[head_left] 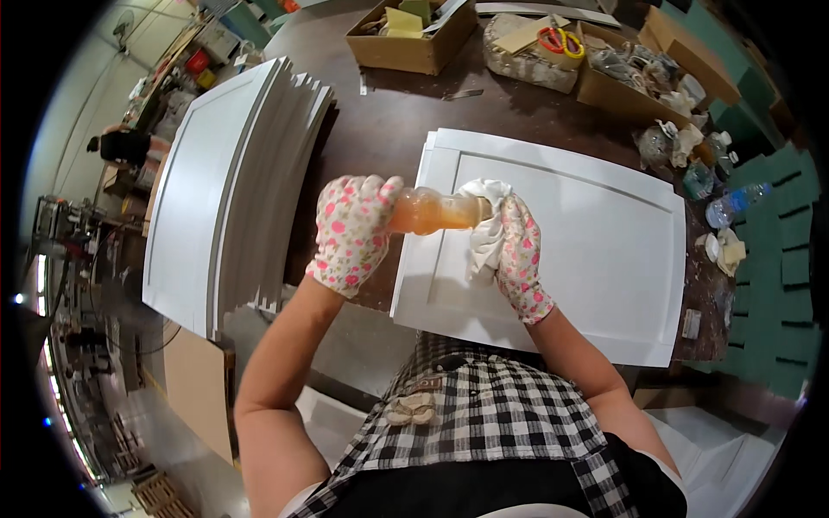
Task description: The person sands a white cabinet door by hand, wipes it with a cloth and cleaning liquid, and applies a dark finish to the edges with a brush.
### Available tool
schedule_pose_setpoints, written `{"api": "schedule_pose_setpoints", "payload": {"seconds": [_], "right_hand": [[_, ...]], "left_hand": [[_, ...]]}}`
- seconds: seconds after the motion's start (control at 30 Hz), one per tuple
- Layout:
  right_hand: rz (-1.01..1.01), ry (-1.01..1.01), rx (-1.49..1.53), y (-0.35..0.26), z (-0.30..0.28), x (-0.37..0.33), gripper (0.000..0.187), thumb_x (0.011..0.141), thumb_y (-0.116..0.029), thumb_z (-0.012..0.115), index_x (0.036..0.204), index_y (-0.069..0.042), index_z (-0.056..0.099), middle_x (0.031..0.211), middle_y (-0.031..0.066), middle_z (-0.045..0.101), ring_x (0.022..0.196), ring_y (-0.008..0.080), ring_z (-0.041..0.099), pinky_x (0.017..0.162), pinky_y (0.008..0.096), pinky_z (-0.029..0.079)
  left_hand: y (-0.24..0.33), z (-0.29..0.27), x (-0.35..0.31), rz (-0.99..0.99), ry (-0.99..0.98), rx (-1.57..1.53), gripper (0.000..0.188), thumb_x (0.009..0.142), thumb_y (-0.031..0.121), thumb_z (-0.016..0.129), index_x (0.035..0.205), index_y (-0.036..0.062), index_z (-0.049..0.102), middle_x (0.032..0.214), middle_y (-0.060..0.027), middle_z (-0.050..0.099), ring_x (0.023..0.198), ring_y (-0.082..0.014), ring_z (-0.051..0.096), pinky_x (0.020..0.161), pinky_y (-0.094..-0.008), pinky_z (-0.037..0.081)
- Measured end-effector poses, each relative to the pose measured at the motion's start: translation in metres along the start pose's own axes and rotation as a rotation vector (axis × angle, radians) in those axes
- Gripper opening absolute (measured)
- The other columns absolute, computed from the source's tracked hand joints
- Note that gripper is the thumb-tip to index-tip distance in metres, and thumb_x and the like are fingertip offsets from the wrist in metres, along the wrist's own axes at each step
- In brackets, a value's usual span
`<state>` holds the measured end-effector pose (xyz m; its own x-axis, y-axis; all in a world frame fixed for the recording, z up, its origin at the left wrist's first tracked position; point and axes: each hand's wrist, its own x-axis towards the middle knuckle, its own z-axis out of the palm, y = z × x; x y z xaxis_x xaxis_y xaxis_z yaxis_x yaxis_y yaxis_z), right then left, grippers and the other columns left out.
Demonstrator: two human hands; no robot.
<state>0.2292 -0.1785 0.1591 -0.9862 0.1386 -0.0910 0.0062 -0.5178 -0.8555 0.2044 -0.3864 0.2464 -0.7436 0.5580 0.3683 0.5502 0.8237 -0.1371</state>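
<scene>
My left hand (352, 231), in a white glove with pink flowers, is closed around a clear plastic bottle (432, 212) of orange-brown liquid. The bottle lies tilted on its side in the air, its mouth toward the right. Against that mouth my right hand (522, 257), gloved alike, presses a crumpled white cloth (485, 233). The cloth hides the bottle's opening. Both hands are above a white panel (587, 233) with a recessed centre and raised frame, which lies flat on the dark table with at least one more beneath it.
To the left rises a stack of similar white panels (207, 190). Along the table's far side are a cardboard box (413, 47), red-and-yellow scissors (561, 41) and another box with crumpled wrapping (639, 78). Several plastic bottles (734, 205) stand or lie at the right edge. A person (125, 151) is far left.
</scene>
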Motion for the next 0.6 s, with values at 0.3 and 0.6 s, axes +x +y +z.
{"api": "schedule_pose_setpoints", "payload": {"seconds": [0.3, 0.6], "right_hand": [[-0.001, 0.172, 0.232, 0.013, 0.014, 0.008, 0.026, 0.102, -0.022, 0.041, 0.109, -0.004, 0.058, 0.098, 0.0024, 0.061, 0.086, 0.0077, 0.059, 0.075, 0.0219, 0.052], [0.034, 0.054, -0.030, 0.018, 0.022, 0.043, 0.027, 0.100, -0.025, 0.047, 0.110, -0.003, 0.059, 0.102, 0.0032, 0.062, 0.088, 0.0095, 0.060, 0.075, 0.0232, 0.051]], "left_hand": [[0.004, -0.020, 0.038, 0.054, -0.229, 0.272, 0.030, 0.073, 0.014, 0.064, 0.103, 0.0106, 0.061, 0.086, -0.0043, 0.058, 0.084, -0.0236, 0.059, 0.077, -0.0376, 0.046], [-0.028, 0.106, -0.032, -0.282, 0.316, -0.344, 0.047, 0.061, 0.018, 0.081, 0.104, 0.0107, 0.063, 0.091, -0.0075, 0.066, 0.086, -0.0293, 0.062, 0.078, -0.0401, 0.049]]}}
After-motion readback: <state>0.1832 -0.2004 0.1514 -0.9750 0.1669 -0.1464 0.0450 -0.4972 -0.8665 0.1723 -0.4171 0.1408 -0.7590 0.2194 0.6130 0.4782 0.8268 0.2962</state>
